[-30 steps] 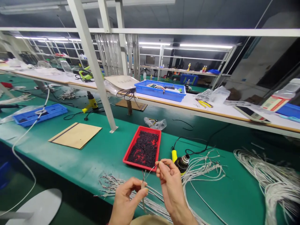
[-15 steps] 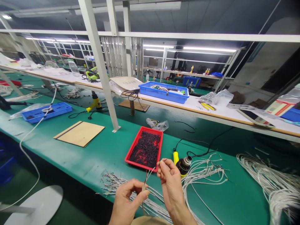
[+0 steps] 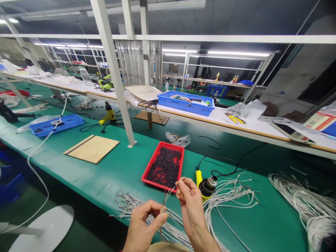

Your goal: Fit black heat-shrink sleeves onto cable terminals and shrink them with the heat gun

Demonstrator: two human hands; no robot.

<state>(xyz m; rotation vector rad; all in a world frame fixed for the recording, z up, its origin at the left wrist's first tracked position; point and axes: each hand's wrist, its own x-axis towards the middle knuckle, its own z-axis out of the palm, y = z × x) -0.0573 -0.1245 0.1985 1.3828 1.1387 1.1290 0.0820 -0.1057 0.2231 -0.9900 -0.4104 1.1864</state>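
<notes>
My left hand (image 3: 147, 222) pinches a grey-white cable (image 3: 162, 210) between thumb and forefinger, just below where its thin wires fan out. Fingers closed, my right hand (image 3: 191, 206) grips the end of a thin white wire (image 3: 171, 191) from that cable. A small dark piece shows at the right fingertips, too small to name for sure. Directly beyond the hands sits a red tray (image 3: 150, 164) holding many short black tube pieces (image 3: 168, 162). Under and beside the left hand lies a bundle of cables (image 3: 131, 206) with stripped, coloured wire ends.
A yellow and black heat gun (image 3: 207, 187) stands right of the tray, nozzle up. White cables (image 3: 236, 196) lie around it, with a larger coil (image 3: 309, 206) far right. Cardboard (image 3: 93, 148) lies left. A shelf (image 3: 223, 124) behind carries a blue bin (image 3: 186, 105) and yellow-handled pliers (image 3: 236, 119).
The view has shifted slightly, so the scene sits a little farther right. Both hands keep the same hold on the cable and wire, with barely any visible movement.
</notes>
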